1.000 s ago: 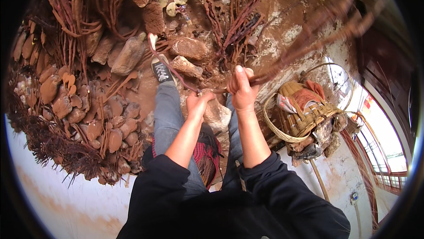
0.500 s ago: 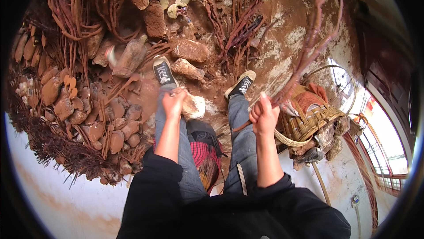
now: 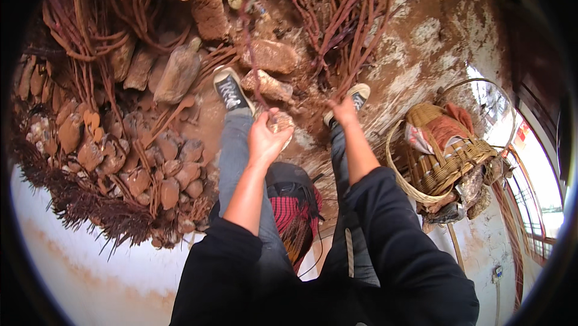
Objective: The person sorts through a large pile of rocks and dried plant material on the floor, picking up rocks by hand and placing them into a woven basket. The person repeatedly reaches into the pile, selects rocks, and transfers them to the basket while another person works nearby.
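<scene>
My left hand is closed, its fingers pinching the lower end of a thin, long reddish-brown stalk. The stalk rises away from me, its orange-tipped far end blurred. Beside those fingers a pale, rough block shows in part. Beyond my right shoe, my right hand is closed round the near end of a long reddish-brown stalk, which lies along a bundle of similar stalks. Its fingertips are partly hidden.
Brown-dusted logs lie ahead of my shoes. A pile of brown caps and lumps fills the left, with more stalks above. On the right stands a wicker basket holding cloth. A low seat with red checked cloth is between my legs.
My right hand has swung left and forward, laying its long stalk along the bundle on the ground. My left hand has moved right, and a thin stalk now stands out from it.
</scene>
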Motion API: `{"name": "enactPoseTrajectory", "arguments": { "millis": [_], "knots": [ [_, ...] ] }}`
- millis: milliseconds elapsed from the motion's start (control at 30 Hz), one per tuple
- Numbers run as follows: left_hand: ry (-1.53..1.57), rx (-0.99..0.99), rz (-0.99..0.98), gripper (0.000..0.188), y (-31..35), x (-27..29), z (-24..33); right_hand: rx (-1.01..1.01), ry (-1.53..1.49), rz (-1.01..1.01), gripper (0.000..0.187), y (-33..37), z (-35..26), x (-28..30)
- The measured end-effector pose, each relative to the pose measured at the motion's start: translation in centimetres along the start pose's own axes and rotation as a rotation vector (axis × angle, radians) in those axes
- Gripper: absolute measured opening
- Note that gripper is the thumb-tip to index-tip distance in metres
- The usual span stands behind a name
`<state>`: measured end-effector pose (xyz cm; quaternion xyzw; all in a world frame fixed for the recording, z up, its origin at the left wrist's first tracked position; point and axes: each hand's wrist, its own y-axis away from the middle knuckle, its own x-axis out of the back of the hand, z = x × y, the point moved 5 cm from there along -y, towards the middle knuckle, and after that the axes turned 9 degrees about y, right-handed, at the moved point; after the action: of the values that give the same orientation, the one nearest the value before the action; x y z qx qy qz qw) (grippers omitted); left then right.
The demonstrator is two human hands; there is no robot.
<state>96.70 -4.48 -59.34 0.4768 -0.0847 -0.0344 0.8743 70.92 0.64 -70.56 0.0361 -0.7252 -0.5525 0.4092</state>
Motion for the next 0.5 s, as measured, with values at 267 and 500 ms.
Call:
{"name": "enactPoseTrajectory", "arguments": {
  "millis": [267, 500],
  "knots": [
    [-0.194, -0.108, -0.161, 0.046, 1.2, -1.2, 0.9, 0.480, -0.470, -0.556, 0.059, 6.8, -17.3, 3.8],
    [-0.390, -0.103, -0.023, 0.040, 0.9, -0.8, 1.1, 0.264, -1.281, -0.713, 0.040, 10.0, -19.7, 2.0]
  ]
}}
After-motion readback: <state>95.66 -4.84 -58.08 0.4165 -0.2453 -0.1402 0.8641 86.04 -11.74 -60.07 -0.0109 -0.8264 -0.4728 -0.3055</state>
